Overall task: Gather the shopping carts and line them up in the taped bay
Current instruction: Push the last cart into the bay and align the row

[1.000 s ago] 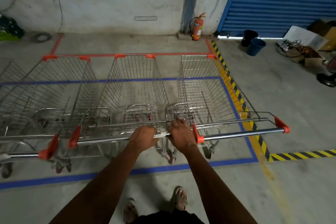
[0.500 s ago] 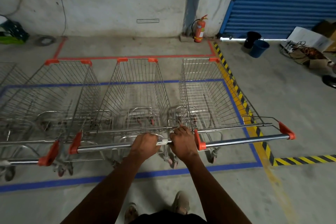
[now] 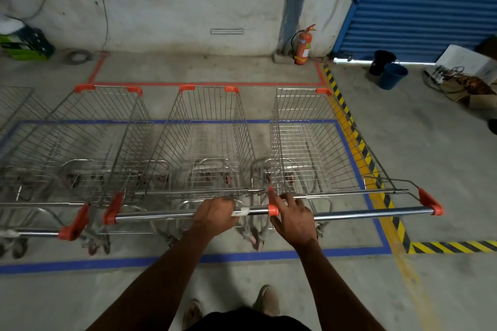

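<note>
nearest us, our left hand (image 3: 215, 216) curls round the smooth chrome handle bar (image 3: 161, 214) of the middle cart (image 3: 204, 142). our right hand (image 3: 291, 219) lies with fingers spread and loose over the right cart's bar (image 3: 371, 212), gripping nothing. the carts are thin wire mesh with orange plastic caps, standing side by side inside the blue tape bay (image 3: 242, 256). wheels blur into tangled steel below. the leftmost cart (image 3: 16, 115) is cut off. farther right stands a red fire extinguisher (image 3: 303, 45).
</note>
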`<control>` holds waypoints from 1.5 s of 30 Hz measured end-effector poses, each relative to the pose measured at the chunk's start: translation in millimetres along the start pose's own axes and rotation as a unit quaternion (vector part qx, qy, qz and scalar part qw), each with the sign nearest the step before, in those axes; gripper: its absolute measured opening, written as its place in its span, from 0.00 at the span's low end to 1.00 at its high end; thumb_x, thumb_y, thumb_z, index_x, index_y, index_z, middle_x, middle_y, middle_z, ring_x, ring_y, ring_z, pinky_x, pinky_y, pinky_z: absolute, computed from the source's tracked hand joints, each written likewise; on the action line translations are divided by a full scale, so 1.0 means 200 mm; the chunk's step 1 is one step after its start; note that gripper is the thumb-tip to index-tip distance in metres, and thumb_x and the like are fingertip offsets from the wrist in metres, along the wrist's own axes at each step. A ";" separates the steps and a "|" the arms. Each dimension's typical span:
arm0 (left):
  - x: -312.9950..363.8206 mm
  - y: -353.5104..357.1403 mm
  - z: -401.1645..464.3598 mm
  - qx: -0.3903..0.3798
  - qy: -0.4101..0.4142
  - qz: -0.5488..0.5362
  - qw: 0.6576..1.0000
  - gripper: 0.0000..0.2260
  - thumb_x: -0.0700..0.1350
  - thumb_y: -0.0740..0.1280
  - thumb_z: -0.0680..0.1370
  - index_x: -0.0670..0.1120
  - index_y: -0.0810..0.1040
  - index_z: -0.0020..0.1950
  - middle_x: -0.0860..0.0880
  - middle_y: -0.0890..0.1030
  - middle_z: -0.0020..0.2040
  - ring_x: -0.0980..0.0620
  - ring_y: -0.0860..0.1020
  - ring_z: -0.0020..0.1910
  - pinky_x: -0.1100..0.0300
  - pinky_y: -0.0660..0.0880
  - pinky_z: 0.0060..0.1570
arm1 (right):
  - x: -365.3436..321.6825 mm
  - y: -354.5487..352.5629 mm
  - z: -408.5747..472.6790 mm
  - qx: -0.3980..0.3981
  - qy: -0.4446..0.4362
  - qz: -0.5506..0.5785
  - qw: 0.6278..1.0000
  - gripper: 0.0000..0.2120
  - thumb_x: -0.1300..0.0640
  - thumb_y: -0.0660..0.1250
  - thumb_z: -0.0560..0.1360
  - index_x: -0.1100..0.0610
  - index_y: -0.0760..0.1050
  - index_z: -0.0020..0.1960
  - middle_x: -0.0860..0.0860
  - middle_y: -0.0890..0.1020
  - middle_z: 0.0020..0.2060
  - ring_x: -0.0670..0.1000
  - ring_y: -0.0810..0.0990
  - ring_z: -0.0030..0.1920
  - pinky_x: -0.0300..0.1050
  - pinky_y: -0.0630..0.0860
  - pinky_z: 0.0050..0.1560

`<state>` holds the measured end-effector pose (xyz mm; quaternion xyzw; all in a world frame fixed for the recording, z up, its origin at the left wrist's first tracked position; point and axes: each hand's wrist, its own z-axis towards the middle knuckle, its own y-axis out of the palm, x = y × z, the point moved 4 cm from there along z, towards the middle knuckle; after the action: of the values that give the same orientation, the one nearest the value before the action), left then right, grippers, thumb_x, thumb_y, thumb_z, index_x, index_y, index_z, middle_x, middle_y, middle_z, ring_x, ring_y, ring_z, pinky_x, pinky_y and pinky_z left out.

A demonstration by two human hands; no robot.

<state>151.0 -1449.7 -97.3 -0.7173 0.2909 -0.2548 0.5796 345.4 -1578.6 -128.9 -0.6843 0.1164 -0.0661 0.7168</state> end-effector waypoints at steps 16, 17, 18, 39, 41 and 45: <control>0.01 0.02 0.01 0.024 0.035 0.026 0.999 0.18 0.61 0.62 0.78 0.49 0.81 0.52 0.48 0.85 0.48 0.44 0.83 0.48 0.54 0.76 0.46 | 0.00 -0.06 0.09 0.062 -0.107 0.110 0.986 0.28 0.28 0.64 0.75 0.50 0.79 0.59 0.51 0.71 0.55 0.49 0.78 0.43 0.46 0.80 0.37; 0.01 0.02 0.01 0.021 0.035 0.027 0.999 0.18 0.61 0.62 0.78 0.49 0.81 0.52 0.48 0.85 0.48 0.44 0.83 0.48 0.54 0.76 0.45 | 0.00 -0.06 0.09 0.059 -0.108 0.111 0.986 0.28 0.28 0.64 0.75 0.50 0.78 0.60 0.51 0.71 0.56 0.50 0.78 0.43 0.46 0.80 0.36; 0.01 0.02 0.01 0.021 0.035 0.028 0.999 0.18 0.62 0.62 0.78 0.49 0.81 0.51 0.48 0.85 0.48 0.44 0.83 0.47 0.54 0.76 0.45 | 0.00 -0.06 0.10 0.057 -0.108 0.110 0.986 0.30 0.28 0.64 0.74 0.51 0.77 0.61 0.52 0.70 0.56 0.50 0.78 0.42 0.46 0.80 0.36; 0.41 -0.02 0.16 0.010 0.073 -0.103 0.992 0.18 0.61 0.67 0.73 0.55 0.77 0.59 0.50 0.84 0.49 0.46 0.83 0.49 0.56 0.76 0.46 | 0.23 -0.02 -0.02 0.041 0.064 0.002 0.997 0.23 0.42 0.71 0.72 0.55 0.73 0.60 0.51 0.83 0.39 0.54 0.82 0.40 0.51 0.74 0.52; 0.42 0.00 0.17 0.010 0.055 -0.073 0.996 0.17 0.60 0.66 0.74 0.54 0.78 0.58 0.49 0.84 0.49 0.45 0.83 0.49 0.54 0.77 0.47 | 0.25 0.00 -0.02 0.039 0.070 -0.034 0.996 0.15 0.41 0.70 0.72 0.53 0.77 0.46 0.50 0.81 0.35 0.55 0.80 0.37 0.51 0.72 0.48; 0.42 0.01 0.19 0.014 0.045 -0.046 0.998 0.14 0.59 0.67 0.74 0.53 0.80 0.54 0.49 0.85 0.47 0.46 0.83 0.47 0.55 0.77 0.47 | 0.26 0.01 0.04 0.041 0.017 -0.042 0.998 0.17 0.47 0.59 0.77 0.49 0.70 0.30 0.47 0.73 0.24 0.51 0.70 0.24 0.47 0.73 0.41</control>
<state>235.5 -1484.0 -104.1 -0.7097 0.2800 -0.3170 0.5634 397.8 -1584.5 -134.0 -0.6575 0.0969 -0.1118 0.7388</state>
